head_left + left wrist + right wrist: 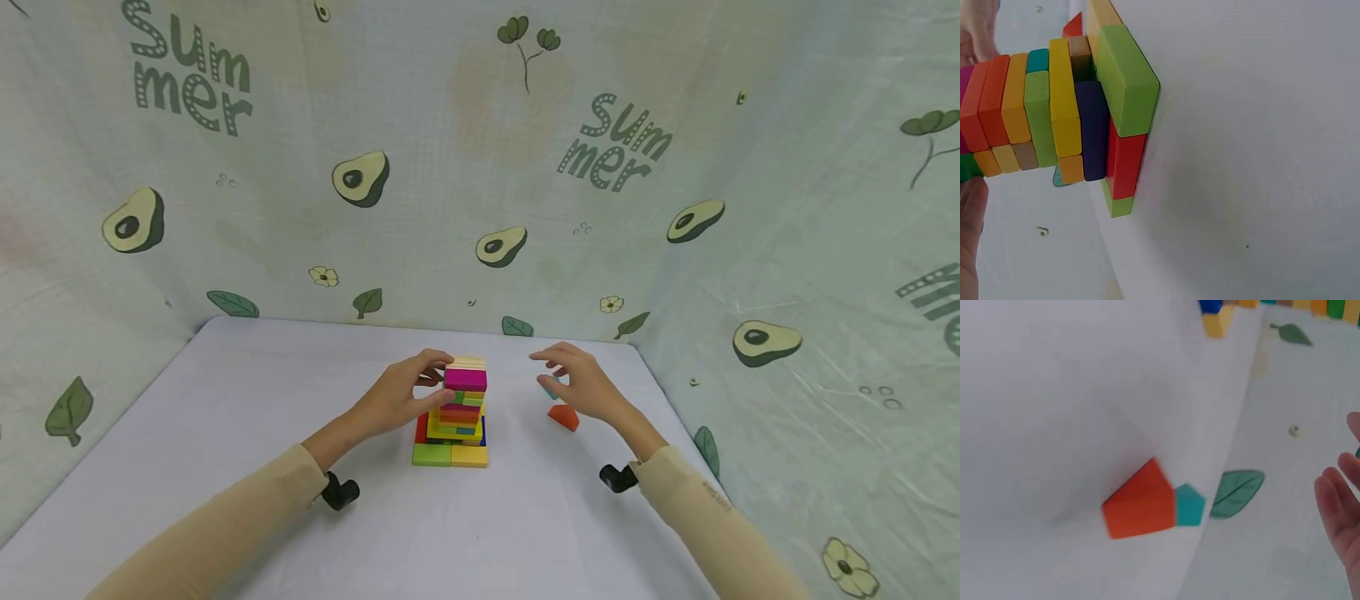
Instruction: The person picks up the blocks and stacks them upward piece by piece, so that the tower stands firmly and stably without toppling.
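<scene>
A tower of colourful wooden blocks (pixel 465 409) stands on the table, with a magenta block (pixel 465 380) and pale slats near its top. My left hand (pixel 393 398) is at the tower's upper left side, its thumb and fingertips touching or nearly touching the blocks. In the left wrist view, a digit reaches the end of a green block (pixel 969 167). To the right of the tower, my right hand (pixel 587 385) hovers with loosely bent fingers and nothing visibly held. Below it lie an orange-red wedge-shaped block (pixel 1141 512) and a smaller teal block (pixel 1190 506).
The tower widens into a base of light green (pixel 432 455), yellow, red and blue blocks on the white table (pixel 300 375). A printed cloth (pixel 420 100) with avocados and leaves hangs behind and at both sides. Dark wrist cameras (pixel 341 492) hang beneath both sleeves.
</scene>
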`<state>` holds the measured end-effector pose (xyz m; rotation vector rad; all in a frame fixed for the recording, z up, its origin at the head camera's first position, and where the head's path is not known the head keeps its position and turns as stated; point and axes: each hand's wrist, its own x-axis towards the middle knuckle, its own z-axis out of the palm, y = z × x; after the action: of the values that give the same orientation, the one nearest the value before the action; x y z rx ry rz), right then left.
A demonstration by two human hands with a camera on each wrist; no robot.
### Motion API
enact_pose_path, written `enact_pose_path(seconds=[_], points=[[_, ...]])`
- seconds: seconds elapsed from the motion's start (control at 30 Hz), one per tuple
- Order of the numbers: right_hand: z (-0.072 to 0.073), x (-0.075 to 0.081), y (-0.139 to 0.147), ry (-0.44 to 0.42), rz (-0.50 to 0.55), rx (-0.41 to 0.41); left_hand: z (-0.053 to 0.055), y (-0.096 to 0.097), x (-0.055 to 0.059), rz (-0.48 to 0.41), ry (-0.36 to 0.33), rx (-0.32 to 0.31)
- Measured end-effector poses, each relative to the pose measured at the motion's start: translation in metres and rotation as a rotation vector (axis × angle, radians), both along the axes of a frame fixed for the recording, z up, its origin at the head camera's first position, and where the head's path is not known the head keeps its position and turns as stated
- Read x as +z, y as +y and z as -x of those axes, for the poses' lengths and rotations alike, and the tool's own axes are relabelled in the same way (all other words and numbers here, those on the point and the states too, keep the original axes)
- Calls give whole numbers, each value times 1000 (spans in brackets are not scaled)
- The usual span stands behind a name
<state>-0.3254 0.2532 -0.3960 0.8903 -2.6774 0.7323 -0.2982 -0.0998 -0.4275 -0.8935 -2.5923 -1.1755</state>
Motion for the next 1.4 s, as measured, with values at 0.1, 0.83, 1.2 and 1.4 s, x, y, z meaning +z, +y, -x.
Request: enact_pose_path(seconds=[0.1,0.83,1.2,1.4], points=[[17,-20,23,-84,-7,-78,0,0,0,1,4,-3],[56,-69,34,-301,-55,-315,3,-1,-4,6,7,11],[34,-9,-8,-118,73,-101,5,-1,-4,-4,12,20],[8,34,-43,-42,106,71,6,-1,-4,-31,28,15]])
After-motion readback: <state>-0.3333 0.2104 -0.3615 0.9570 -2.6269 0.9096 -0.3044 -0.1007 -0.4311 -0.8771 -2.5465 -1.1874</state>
